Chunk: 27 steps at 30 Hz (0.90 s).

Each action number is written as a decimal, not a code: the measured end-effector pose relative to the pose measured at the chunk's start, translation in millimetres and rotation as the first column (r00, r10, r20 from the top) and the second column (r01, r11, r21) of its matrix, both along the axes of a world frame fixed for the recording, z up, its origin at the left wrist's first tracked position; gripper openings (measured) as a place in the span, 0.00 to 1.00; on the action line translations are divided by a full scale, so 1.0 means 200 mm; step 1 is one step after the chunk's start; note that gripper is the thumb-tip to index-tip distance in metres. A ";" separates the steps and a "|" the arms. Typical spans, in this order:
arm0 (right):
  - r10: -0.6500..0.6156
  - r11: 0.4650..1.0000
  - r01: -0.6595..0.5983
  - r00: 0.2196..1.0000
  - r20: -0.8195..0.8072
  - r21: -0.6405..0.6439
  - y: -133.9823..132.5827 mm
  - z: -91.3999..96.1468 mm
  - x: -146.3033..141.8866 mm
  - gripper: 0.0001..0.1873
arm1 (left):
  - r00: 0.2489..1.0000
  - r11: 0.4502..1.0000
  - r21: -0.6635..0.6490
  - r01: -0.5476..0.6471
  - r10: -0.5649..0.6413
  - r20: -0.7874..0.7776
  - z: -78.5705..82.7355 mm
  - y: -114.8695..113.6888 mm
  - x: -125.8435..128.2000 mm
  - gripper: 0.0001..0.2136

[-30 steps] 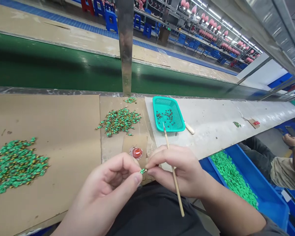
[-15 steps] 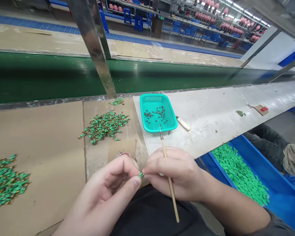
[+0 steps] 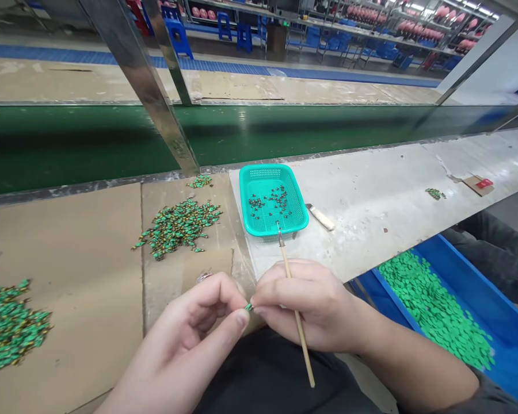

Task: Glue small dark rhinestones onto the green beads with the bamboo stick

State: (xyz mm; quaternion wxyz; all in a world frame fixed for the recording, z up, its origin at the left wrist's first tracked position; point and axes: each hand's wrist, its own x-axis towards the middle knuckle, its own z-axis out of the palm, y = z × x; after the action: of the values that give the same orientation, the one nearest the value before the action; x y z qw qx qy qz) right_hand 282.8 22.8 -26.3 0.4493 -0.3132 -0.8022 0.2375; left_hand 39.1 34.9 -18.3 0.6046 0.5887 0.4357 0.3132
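A tiny green-and-gold piece [image 3: 249,307] lies crosswise, pinched between the left hand [image 3: 185,339] and the right hand [image 3: 311,305], which also grips a thin bamboo stick [image 3: 304,356]

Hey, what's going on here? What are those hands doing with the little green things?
Someone is pinching a tiny green piece between their left hand and right hand. The right hand also holds a thin wooden stick. Nearby, green-and-gold pieces lie on cardboard, and a teal basket holds small dark pieces.

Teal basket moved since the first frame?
No. The basket sits in the same place beside the pale-handled tool; only the view has shifted.
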 end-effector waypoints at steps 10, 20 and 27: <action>0.008 1.000 -0.008 1.000 -0.024 -0.011 0.02 -0.02 0.02 0.08 | 0.999 0.999 0.036 -0.012 0.014 -0.043 0.03 0.03 0.04 0.16; -0.004 1.000 0.005 1.000 0.004 -0.030 0.05 -0.04 0.02 0.07 | 0.996 1.000 0.014 -0.020 0.021 -0.085 0.02 0.07 0.05 0.15; -0.681 0.691 0.716 0.690 0.244 -0.096 0.22 -0.20 0.38 0.12 | 0.792 0.858 0.462 -0.225 0.438 -0.426 -0.03 0.49 -0.20 0.03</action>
State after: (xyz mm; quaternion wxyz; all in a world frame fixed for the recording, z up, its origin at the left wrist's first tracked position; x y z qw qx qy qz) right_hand 359.4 66.8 -66.9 0.3969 -0.6567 -0.6349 0.0899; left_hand -0.2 133.4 -24.6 0.2701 0.6705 0.6091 0.3263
